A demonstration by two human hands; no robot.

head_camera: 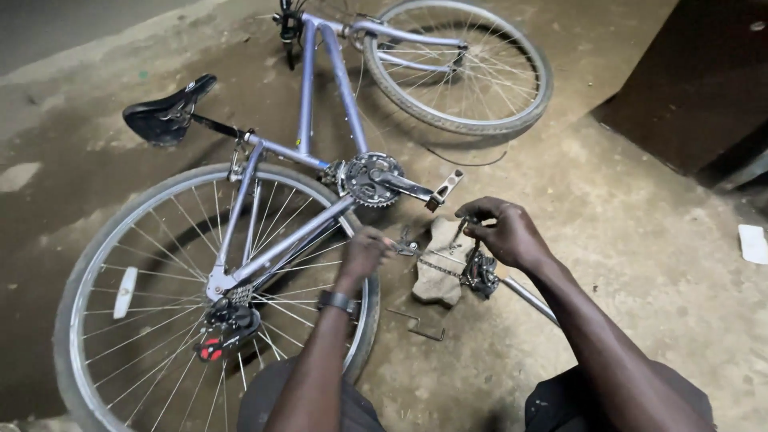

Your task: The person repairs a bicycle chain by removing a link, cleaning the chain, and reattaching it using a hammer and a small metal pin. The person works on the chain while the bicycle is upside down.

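Concrete floor (640,264), bike (304,160) on its side; my left hand (364,252) pinches the chain (440,266) taut over the stone (440,268), right hand (504,232) fingers closed on a small tool

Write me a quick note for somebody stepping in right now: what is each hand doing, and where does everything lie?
Left hand: fingers pinched on one end of the bicycle chain.
Right hand: fingers closed on a small metal tool above the chain.
The chain lies across a flat stone on the floor, off the bike.
The bicycle lies on its side, both wheels on, chainring bare.
A bent metal rod lies near the stone.
Done: chain removed. Left: chain not yet back on.
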